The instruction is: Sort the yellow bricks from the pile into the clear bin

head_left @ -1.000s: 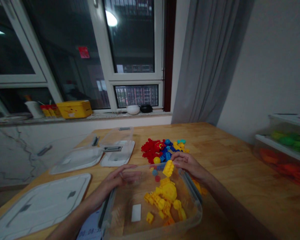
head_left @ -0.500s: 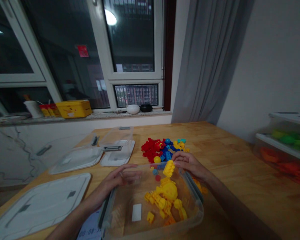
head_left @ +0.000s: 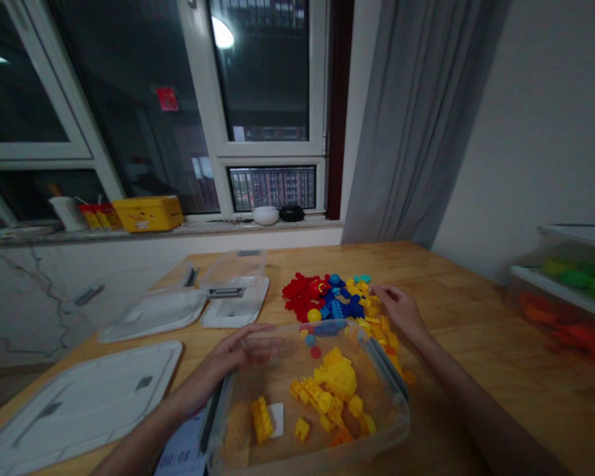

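Observation:
A clear plastic bin (head_left: pixel 387 390) stands on the wooden table in front of me, with several yellow bricks (head_left: pixel 334 387) inside and one long yellow brick (head_left: pixel 260 419) lying near its left wall. My left hand (head_left: pixel 238 354) rests on the bin's far left rim, fingers stretched out. My right hand (head_left: pixel 401 309) reaches past the bin's right corner to the pile of loose bricks (head_left: pixel 327 297) in red, blue, yellow and orange; its fingers curl at the pile's right edge, and whether they hold a brick is hidden.
White lids (head_left: pixel 84 403) and empty clear bins (head_left: pixel 233 274) lie on the table's left side. At the right stand stacked bins of green and orange pieces (head_left: pixel 570 297). The window sill holds a yellow box (head_left: pixel 147 213) and cups. A grey curtain (head_left: pixel 406 119) hangs behind.
My right hand let go of the yellow brick, which now lies in the bin at the left. The hand moved right and away to the loose pile. My left hand stayed put.

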A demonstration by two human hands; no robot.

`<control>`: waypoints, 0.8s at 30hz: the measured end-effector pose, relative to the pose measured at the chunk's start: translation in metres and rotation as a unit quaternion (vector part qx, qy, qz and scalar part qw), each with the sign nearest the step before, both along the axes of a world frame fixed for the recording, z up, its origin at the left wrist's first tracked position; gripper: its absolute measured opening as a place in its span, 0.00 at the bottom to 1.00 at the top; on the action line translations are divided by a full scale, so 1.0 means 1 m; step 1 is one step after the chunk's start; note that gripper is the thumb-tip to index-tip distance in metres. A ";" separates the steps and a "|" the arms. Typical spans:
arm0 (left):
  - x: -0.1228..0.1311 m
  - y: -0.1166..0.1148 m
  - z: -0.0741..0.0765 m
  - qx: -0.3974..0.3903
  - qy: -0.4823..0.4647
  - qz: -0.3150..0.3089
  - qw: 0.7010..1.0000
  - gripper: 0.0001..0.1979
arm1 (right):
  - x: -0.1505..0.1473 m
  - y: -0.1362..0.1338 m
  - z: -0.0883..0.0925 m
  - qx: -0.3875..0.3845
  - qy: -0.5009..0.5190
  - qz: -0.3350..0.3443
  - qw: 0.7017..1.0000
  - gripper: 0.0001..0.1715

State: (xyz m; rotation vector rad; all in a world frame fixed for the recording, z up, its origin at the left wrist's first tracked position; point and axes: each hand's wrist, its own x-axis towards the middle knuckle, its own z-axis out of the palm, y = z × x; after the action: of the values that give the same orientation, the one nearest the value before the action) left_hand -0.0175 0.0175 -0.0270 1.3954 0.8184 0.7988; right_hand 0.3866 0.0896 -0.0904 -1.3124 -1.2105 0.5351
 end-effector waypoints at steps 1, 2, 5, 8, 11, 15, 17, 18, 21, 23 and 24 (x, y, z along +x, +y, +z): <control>0.000 0.000 0.000 -0.003 -0.001 0.002 1.000 0.25 | 0.010 0.004 -0.007 -0.010 -0.039 -0.026 0.999 0.25; 0.000 0.000 0.000 -0.005 0.000 0.004 1.000 0.26 | 0.018 0.008 -0.014 -0.022 -0.077 -0.049 0.996 0.25; 0.001 -0.001 0.001 -0.011 0.006 0.006 1.000 0.25 | 0.037 0.017 -0.033 -0.036 -0.121 -0.071 0.989 0.21; 0.001 -0.001 0.002 -0.009 0.016 0.007 1.000 0.26 | 0.045 0.023 -0.045 -0.049 -0.113 -0.053 0.991 0.18; 0.000 -0.001 0.002 -0.004 0.019 0.012 1.000 0.26 | 0.046 0.027 -0.050 -0.062 -0.106 -0.024 0.992 0.17; 0.000 0.000 0.002 0.004 0.023 0.014 1.000 0.25 | 0.046 0.026 -0.050 -0.074 -0.111 0.003 0.991 0.15; 0.000 0.000 0.003 0.011 0.030 0.010 0.999 0.25 | 0.046 0.025 -0.048 -0.082 -0.118 0.019 0.989 0.15; 0.000 0.000 0.003 0.013 0.031 0.007 0.999 0.25 | 0.046 0.024 -0.047 -0.086 -0.121 0.029 0.989 0.15; 0.000 0.001 0.004 0.011 0.025 0.005 1.000 0.25 | 0.044 0.022 -0.045 -0.092 -0.124 0.055 0.986 0.16; 0.001 0.000 0.004 0.009 0.023 0.012 1.000 0.25 | 0.041 0.020 -0.044 -0.088 -0.120 0.060 0.987 0.16; 0.001 0.000 0.004 0.010 0.023 0.019 1.000 0.25 | 0.040 0.019 -0.043 -0.085 -0.115 0.057 0.988 0.16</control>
State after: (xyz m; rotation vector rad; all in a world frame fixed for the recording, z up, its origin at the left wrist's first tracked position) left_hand -0.0160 0.0173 -0.0226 1.4238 0.8759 0.8085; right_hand 0.4267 0.1089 -0.1336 -1.4871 -1.4617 0.5918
